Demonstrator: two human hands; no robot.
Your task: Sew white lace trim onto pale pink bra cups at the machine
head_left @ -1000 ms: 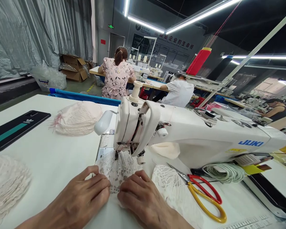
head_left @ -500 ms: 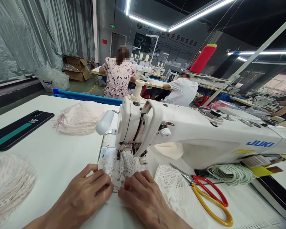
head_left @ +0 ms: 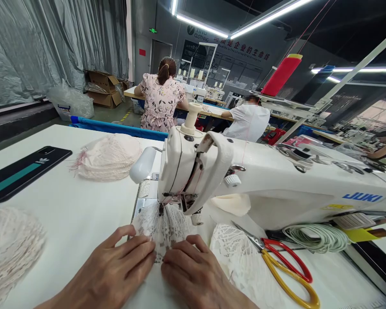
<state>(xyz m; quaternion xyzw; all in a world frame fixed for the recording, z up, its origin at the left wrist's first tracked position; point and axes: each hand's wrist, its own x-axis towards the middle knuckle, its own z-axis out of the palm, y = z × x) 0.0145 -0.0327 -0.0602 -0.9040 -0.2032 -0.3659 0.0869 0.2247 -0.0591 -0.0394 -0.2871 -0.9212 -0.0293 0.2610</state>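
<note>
The left hand (head_left: 124,259) and right hand (head_left: 196,268) touch the white lace (head_left: 163,229), fingers bent and close together — I can't tell if they pinch. Its far end is under the sewing machine (head_left: 276,174), marked JUKI — the back wall (head_left: 169,23) says CLOTHING.

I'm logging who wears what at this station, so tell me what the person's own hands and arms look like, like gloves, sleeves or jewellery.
The left hand and right hand are both bare, without gloves. No sleeve shows on the left forearm or right forearm, and no ring, watch or bracelet is visible.
</note>
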